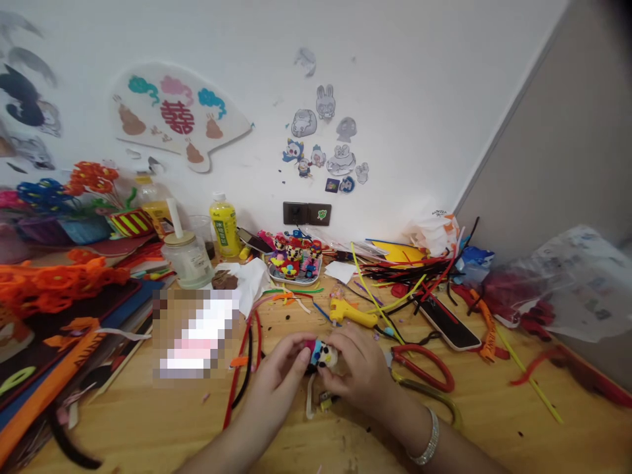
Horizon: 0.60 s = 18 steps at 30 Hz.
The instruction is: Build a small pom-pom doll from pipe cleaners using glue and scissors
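Both my hands meet over the wooden table (pixel 162 421) near its front edge. My left hand (pixel 279 368) and my right hand (pixel 358 372) pinch a small fuzzy pipe-cleaner figure (pixel 320 354) between their fingertips; it is white with pink, blue and dark spots. A pale strip (pixel 310 403) hangs below the figure. A beaded bracelet (pixel 429 442) circles my right wrist. A yellow glue gun (pixel 351 313) lies just beyond my hands.
Red-handled scissors (pixel 425 368) and a phone (pixel 449 322) lie to the right. Loose pipe cleaners (pixel 399 273) pile at the back. A jar (pixel 188 257), yellow bottle (pixel 224 227) and tray of small figures (pixel 295 260) stand behind. Orange craft pieces (pixel 54 283) crowd the left.
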### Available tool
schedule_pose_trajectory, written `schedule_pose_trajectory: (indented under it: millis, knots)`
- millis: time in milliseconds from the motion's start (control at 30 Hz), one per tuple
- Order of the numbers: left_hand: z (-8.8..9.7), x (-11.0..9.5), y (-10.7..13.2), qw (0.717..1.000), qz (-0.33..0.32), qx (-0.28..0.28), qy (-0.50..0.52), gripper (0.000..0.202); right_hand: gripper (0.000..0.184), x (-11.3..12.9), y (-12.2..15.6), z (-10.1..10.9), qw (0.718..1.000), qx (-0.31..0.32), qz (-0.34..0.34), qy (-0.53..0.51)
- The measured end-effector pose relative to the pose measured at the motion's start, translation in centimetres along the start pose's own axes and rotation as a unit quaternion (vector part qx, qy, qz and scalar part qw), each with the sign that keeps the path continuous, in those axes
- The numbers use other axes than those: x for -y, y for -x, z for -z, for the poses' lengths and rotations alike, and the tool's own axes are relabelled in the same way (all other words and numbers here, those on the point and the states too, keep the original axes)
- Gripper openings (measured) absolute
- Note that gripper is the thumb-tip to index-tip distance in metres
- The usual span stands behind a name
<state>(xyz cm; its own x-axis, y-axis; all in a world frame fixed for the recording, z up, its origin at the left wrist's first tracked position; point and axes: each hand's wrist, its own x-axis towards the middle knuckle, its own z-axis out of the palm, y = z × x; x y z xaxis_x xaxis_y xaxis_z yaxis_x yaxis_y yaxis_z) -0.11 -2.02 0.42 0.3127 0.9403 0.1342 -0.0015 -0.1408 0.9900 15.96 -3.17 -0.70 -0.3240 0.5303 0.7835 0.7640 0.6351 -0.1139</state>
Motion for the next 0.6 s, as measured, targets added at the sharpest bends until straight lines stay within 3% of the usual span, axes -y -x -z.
schedule_pose_trajectory:
  millis: [300, 533, 600]
  knots:
    - [-0.2, 0.1, -0.2, 1.0, 0.015, -0.015, -0.008, 0.018, 0.02, -0.2, 0.0, -0.5, 1.0, -0.003, -0.004, -0.013]
    - [0.5, 0.4, -1.3, 0.997, 0.006, -0.068, -0.04, 0.021, 0.034, -0.3, 0.0, -0.2, 0.991, 0.04, -0.1, -0.08]
    - [0.6, 0.5, -1.4, 0.996, -0.002, -0.072, -0.058, 0.021, 0.028, -0.2, 0.0, -0.3, 0.98, 0.054, -0.15, -0.117]
